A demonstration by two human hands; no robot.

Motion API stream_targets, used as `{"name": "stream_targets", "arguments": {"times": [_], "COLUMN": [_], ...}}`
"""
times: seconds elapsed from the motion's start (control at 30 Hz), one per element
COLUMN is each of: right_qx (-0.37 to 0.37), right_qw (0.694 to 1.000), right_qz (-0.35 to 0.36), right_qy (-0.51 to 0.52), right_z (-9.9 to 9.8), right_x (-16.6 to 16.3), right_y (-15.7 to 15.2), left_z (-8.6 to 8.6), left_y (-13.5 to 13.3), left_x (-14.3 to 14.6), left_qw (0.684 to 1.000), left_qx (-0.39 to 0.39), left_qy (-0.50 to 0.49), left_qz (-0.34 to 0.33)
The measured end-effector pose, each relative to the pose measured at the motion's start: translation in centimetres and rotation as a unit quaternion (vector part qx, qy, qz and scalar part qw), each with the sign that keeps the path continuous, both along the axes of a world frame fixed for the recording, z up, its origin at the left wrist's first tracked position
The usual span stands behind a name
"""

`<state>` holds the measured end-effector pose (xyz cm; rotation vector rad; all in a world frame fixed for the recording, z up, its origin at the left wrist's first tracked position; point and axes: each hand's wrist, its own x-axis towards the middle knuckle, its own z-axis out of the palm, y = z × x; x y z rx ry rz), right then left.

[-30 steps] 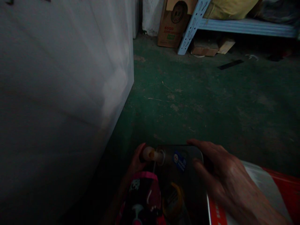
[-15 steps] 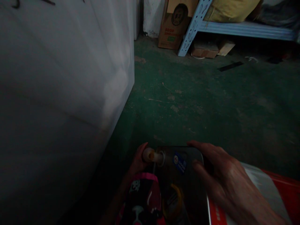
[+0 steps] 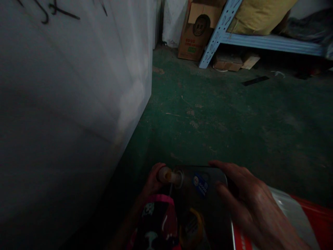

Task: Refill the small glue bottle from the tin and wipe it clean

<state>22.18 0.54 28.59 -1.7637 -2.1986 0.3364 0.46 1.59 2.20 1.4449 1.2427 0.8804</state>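
Observation:
A large rectangular metal can [image 3: 215, 215] leans toward me at the bottom, its dark top facing up and left. My right hand [image 3: 255, 205] clasps its far right edge, thumb and fingers over the rim. From a pale collar, a short spout [image 3: 176, 178] points left into a pale round container [image 3: 162, 174], which my left hand [image 3: 151, 182] wraps around. Whether liquid flows, I cannot tell. On the can's top are a blue sticker [image 3: 201, 185] and a yellow-rimmed round piece [image 3: 199, 225]. A dark, pink-edged printed sleeve [image 3: 158, 225] covers part of my view.
A white panel [image 3: 104, 86] rises on the left. Across the green floor [image 3: 208, 118] stand a cardboard box [image 3: 192, 41] and a blue metal shelf [image 3: 273, 44] bearing a yellow sack [image 3: 260, 17]. Smaller boxes [image 3: 229, 61] and a black strip [image 3: 256, 81] lie near it.
The whole view has shifted slightly, so the surroundings and both hands appear a little lower. Both hands keep their places on the can and the container.

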Motion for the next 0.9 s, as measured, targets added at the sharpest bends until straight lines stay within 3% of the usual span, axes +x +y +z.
{"name": "stream_targets", "arguments": {"times": [0.2, 0.4, 0.9], "right_qx": [0.010, -0.046, -0.113], "right_qw": [0.999, 0.998, 0.971], "right_qz": [-0.026, -0.031, -0.176], "right_qy": [0.021, 0.042, 0.113], "right_z": [0.7, 0.8, 2.9], "right_x": [0.3, 1.8, 3.0], "right_y": [-0.3, -0.7, -0.9], "left_z": [0.5, 1.3, 5.0], "left_y": [-0.1, 0.5, 1.3], "left_x": [-0.1, 0.0, 0.7], "left_qw": [1.000, 0.999, 0.995], "left_qx": [0.005, -0.008, -0.052], "left_qy": [-0.007, -0.011, 0.005], "left_qz": [-0.004, -0.032, -0.088]}}
